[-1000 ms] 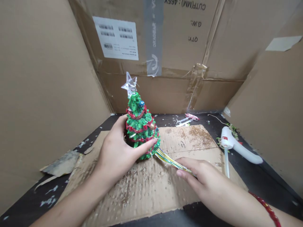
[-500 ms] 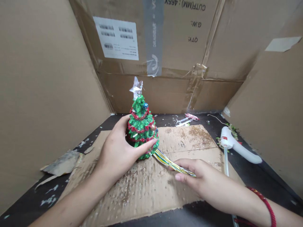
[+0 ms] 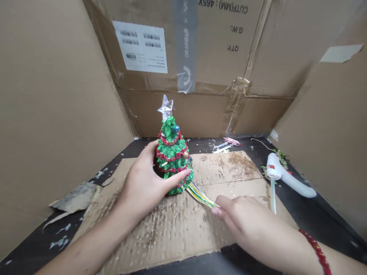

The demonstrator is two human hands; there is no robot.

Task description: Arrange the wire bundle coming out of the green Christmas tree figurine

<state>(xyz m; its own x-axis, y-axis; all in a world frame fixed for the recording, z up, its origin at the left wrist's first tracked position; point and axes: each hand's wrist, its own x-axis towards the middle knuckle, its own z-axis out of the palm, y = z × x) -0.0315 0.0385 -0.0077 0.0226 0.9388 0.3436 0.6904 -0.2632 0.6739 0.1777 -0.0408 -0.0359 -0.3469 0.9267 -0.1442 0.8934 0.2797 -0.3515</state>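
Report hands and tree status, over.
Left hand gripping Christmas tree, upright on cardboard sheet. Right hand at end of striped strands. Hot glue gun off right.

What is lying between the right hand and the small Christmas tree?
In the head view, a striped bundle of strands runs from the tree toward the right hand.

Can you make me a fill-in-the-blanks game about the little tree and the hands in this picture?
The left hand is holding a small green ____.
A see-through ____ sits on its top.
The right hand has a red beaded ____ on its wrist.
The white hot glue gun lies to the ____ of the cardboard sheet.

Missing words: Christmas tree; star; bracelet; right.
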